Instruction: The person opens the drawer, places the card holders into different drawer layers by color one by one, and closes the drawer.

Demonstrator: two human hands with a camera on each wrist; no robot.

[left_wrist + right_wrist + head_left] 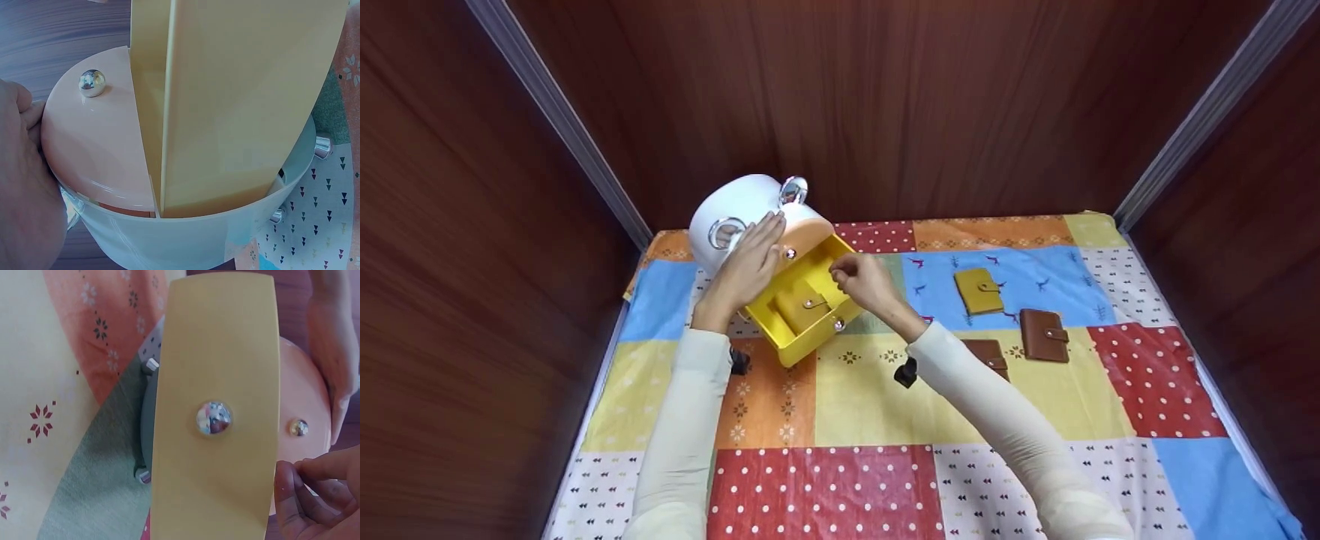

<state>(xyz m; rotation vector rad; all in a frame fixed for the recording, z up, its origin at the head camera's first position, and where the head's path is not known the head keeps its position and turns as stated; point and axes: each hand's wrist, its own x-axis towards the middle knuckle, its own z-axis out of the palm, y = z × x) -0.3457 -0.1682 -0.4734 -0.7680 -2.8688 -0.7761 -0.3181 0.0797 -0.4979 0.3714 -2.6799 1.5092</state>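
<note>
A white rounded box point(746, 196) has a peach upper drawer front point(808, 236) and a yellow lower drawer point(787, 354) pulled far out. Inside that drawer lies a mustard wallet point(795, 306) with a snap tab. My left hand point(750, 262) rests with straight fingers on the top of the box, beside the peach front. Above the drawer's right part is my right hand point(866, 279), its fingers curled and nothing visible in them. In the right wrist view, those fingertips point(285, 478) are close to the drawer's upper edge; contact cannot be told.
On the patchwork cloth to the right lie another mustard wallet point(979, 291), a brown wallet point(1043, 335) and a second brown wallet point(988, 352) partly hidden by the right sleeve. A wooden wall point(870, 112) stands behind the box. Round silver knobs point(840, 325) jut from the drawer fronts.
</note>
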